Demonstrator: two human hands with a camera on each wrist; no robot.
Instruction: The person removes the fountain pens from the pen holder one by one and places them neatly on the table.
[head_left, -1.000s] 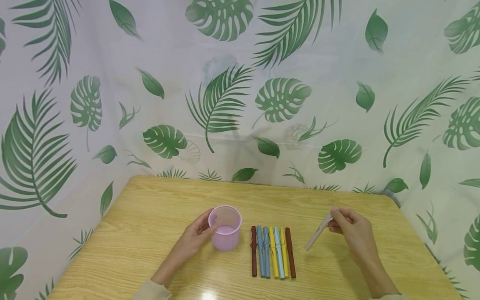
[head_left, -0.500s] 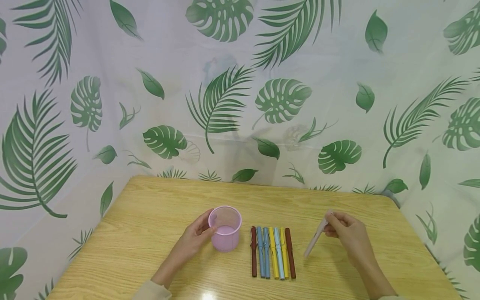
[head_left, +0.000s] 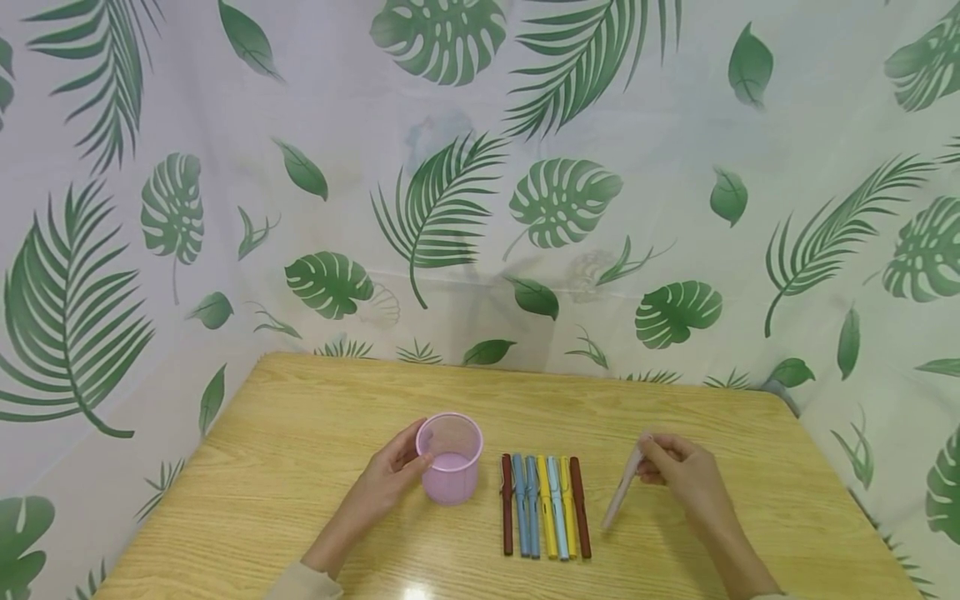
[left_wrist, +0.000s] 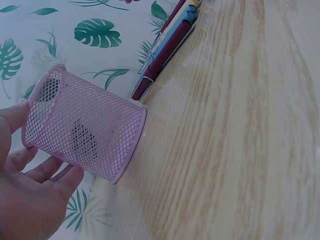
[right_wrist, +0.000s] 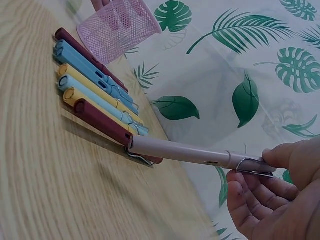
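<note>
A pink mesh pen holder point(head_left: 450, 482) stands upright on the table, with no pens inside it. My left hand point(head_left: 385, 481) grips its left side, thumb at the rim, fingers around the far wall, as the left wrist view also shows. By its clip end, my right hand point(head_left: 686, 475) pinches a pale pinkish-grey pen point(right_wrist: 185, 153), tilted with its lower end down toward the table. Left of that pen lies a row of several capped pens: a dark red pen point(head_left: 507, 508), blue pens point(head_left: 522, 510), yellow pens point(head_left: 548, 510), a light blue pen point(head_left: 558, 510) and another dark red pen point(head_left: 580, 510).
The wooden table point(head_left: 337, 400) has rounded far corners. Behind it and at the sides hangs a white cloth point(head_left: 465, 325) printed with green leaves. The row of pens lies between the pen holder and the right hand.
My right hand has moved left and nearer with the pale pen, bringing it closer to the row, and the pen stands steeper. The left hand, pen holder and row have stayed put.
</note>
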